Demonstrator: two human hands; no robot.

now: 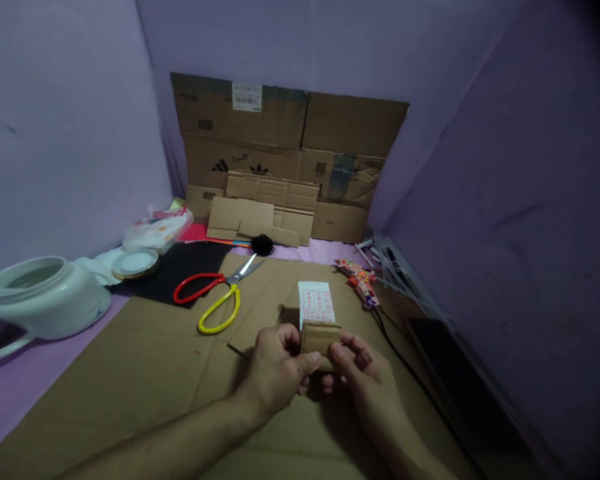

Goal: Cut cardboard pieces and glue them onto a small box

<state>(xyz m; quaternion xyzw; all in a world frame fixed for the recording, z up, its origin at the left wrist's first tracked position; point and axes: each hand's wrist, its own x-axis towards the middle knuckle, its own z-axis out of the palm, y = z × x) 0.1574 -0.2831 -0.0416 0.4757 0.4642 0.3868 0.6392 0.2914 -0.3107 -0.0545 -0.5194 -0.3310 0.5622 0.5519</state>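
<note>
Holds a small cardboard piece (321, 338) between the fingers of left hand (276, 365) and right hand (367, 372), above the cardboard sheet (150, 377), just before the printed paper (316, 302). Best to press evenly from both sides, without bending it.

Folded cardboard (321, 339): above cardboard mat (140, 373), right of scissors (231, 281) (paper slip (316, 302) beyond)
Pot (70, 301): left of scissors
Yarn (263, 245): behind scissors
</note>
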